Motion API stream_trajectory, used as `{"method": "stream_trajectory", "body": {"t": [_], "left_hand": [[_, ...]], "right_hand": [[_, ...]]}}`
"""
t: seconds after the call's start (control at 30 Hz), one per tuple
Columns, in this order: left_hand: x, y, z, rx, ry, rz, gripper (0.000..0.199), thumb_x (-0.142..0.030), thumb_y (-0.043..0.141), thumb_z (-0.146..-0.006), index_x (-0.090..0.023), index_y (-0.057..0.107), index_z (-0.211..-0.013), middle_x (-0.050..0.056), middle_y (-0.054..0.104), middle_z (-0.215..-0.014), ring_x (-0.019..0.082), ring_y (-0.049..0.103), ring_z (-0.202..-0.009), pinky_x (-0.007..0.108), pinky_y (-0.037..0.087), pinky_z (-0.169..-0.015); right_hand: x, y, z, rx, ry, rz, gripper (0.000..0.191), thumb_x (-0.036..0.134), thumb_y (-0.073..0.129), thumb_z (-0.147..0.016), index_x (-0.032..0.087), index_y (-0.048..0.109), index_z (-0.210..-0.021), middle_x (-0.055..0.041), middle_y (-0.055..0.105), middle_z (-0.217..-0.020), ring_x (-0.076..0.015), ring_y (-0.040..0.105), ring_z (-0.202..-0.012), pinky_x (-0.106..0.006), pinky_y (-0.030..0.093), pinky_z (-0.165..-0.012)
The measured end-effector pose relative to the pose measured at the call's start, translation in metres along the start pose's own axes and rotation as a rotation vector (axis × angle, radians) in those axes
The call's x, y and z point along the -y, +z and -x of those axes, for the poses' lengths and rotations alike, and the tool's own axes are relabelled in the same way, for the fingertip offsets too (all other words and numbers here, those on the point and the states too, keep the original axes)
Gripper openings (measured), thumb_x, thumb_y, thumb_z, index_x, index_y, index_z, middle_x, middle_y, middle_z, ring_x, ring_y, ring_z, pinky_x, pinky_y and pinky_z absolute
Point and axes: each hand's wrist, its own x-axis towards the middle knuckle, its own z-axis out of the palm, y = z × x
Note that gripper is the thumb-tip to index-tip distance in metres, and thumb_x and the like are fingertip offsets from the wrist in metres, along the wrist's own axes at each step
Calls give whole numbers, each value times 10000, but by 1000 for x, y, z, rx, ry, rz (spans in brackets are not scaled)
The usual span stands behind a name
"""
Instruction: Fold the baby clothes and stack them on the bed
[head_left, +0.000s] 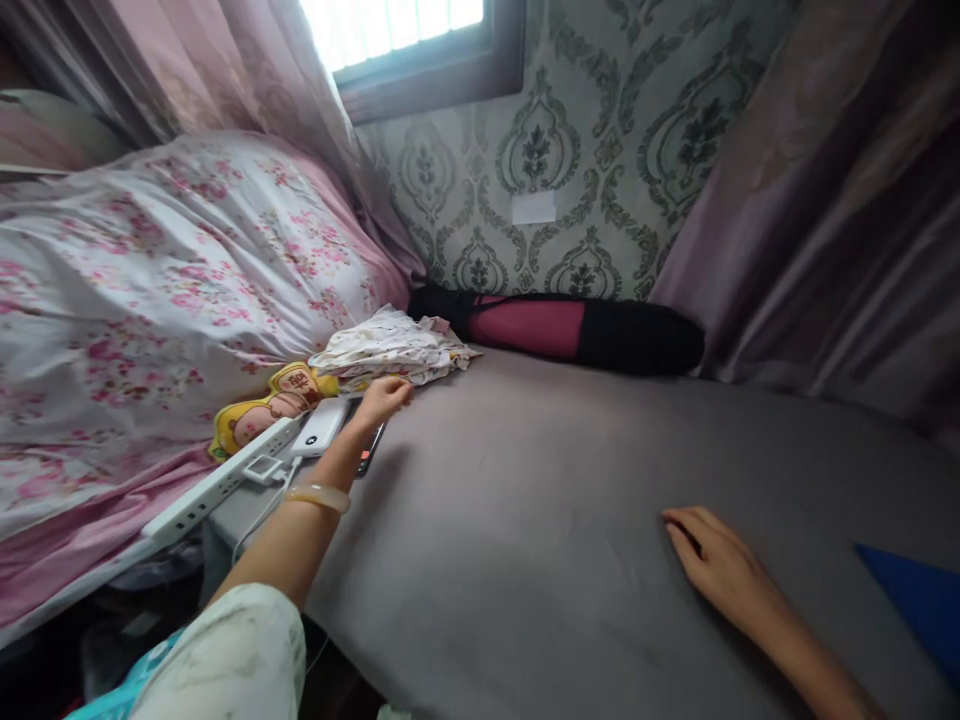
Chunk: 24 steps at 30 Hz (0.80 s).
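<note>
My left hand (pixel 386 398) reaches out at the left side of the grey sheet, its fingers curled together. It is just at the near edge of a crumpled white patterned cloth (pixel 394 342); whether it grips the cloth cannot be made out. Partly under that wrist lie a dark phone (pixel 367 460) and a white power bank (pixel 320 428) with a white cable. On the right, my right hand (pixel 716 565) rests low over the grey sheet (pixel 525 520), fingers loosely bent and thumb apart, with nothing visible in it.
A white power strip (pixel 225 480) with a plugged-in charger lies along the left edge, beside a yellow plush toy (pixel 274 405). A black and maroon long bag (pixel 555 330) lies against the wall. A blue flat object (pixel 915 600) is at the right. Floral fabric (pixel 172 270) hangs left.
</note>
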Motion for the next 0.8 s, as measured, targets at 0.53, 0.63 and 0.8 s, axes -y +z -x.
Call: {"method": "stream_trajectory", "body": {"t": [0.53,0.63,0.8], "left_hand": [[19,-77,-109,-333,76,-663,292,-185,593,-622,-149,719,-882,69,718,-950,245,597,-968,336,412,-935],[21,-74,-113,-282,36,-771,278,-200,611,-621,-175,720,-875,73,716,-943,261,573,-1015,335,397,-942],[15,-71,-107,-272,-49,-812,260,-313,600,-720,-185,726,-908,109,707,-994,297,586,-1006,352,435,-847]], "right_hand": [[19,31,-6,-79,-21,-67,298,423,417,-894,278,661,-984,-57,655,-978,-232,651,-927,-373,525,-821],[17,32,-5,-76,-11,-70,288,420,413,-906,285,651,-996,-55,652,-987,-230,649,-930,-376,522,-827],[12,37,-4,-57,-10,-67,287,411,411,-919,279,647,-1016,-62,651,-1002,-226,641,-942,-373,510,-845]]}}
